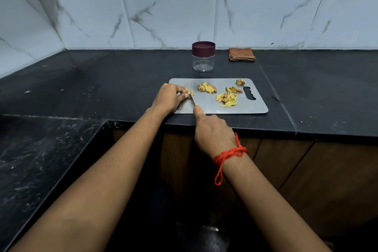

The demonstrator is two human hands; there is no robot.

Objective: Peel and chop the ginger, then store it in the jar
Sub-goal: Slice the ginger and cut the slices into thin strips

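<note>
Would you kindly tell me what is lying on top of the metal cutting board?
Several heaps of cut ginger, the knife, and the left hand pinching one piece. The hand hides the board beneath it.

Both forearms are bare from the frame's lower edge up to the left hand (169,97) and right hand (212,135). Right of centre, a red-orange thread (229,154) wraps the right wrist in several strands, knotted, with one loose loop hanging.
</note>
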